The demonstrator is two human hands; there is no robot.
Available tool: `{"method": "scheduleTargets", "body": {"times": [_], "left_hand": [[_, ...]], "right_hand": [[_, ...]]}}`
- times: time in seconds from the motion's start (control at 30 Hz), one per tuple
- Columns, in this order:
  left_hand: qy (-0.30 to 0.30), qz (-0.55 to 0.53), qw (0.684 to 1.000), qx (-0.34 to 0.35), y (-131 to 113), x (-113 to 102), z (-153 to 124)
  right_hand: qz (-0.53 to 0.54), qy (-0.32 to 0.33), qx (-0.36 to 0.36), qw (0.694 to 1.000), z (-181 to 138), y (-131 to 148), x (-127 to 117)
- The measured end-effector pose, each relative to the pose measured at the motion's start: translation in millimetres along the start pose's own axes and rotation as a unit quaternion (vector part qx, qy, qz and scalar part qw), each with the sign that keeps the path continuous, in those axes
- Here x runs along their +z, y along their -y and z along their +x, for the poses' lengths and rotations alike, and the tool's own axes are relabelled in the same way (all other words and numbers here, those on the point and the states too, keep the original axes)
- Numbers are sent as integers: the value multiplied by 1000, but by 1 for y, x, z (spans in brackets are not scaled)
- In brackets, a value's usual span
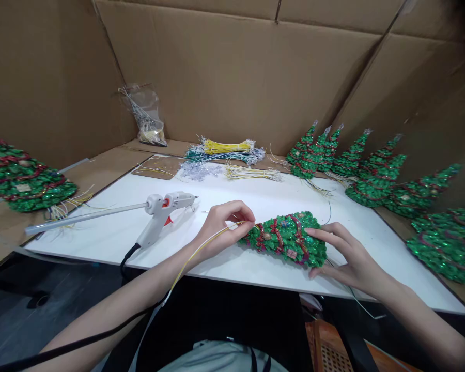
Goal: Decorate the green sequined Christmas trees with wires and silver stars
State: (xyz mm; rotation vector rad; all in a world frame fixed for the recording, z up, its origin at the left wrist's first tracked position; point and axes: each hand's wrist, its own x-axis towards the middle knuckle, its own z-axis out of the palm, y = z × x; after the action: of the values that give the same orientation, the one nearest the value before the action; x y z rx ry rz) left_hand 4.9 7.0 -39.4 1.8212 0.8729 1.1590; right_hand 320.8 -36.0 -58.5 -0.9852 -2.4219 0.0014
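A small green glitter Christmas tree [289,238] with red garlands lies on its side on the white board [256,199], tip pointing left. My left hand [222,227] pinches a thin yellow wire [201,250] at the tree's tip; the wire trails back over my forearm. My right hand [343,253] rests on the tree's wide base, fingers spread and steadying it. A white hot glue gun [165,214] with a long glue stick lies on the board left of my left hand.
Bundles of yellow, green and silver wires [227,152] lie at the board's far edge. Several finished trees [375,173] line the right side, another tree [25,181] sits at the left. A plastic bag [147,116] leans on the cardboard walls.
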Motion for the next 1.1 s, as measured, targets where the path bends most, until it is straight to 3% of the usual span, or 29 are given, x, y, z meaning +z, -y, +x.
{"method": "scheduleTargets", "body": {"times": [0.17, 0.33, 0.4, 0.53, 0.8, 1.1], "left_hand": [[-8, -18, 1000, 1, 4, 4, 2], [-2, -2, 1000, 17, 10, 6, 3], [0, 7, 1000, 23, 11, 6, 3], [10, 23, 999, 29, 12, 5, 4], [2, 41, 998, 47, 16, 5, 4], [5, 49, 996, 81, 11, 5, 0]], "right_hand": [[56, -8, 15, 998, 5, 9, -6], [154, -62, 78, 983, 10, 22, -10], [197, -109, 143, 964, 14, 24, -8], [292, -184, 305, 887, 24, 18, -1], [421, 1, 408, 810, 39, 16, 0], [527, -19, 443, 725, 40, 20, 3]]}}
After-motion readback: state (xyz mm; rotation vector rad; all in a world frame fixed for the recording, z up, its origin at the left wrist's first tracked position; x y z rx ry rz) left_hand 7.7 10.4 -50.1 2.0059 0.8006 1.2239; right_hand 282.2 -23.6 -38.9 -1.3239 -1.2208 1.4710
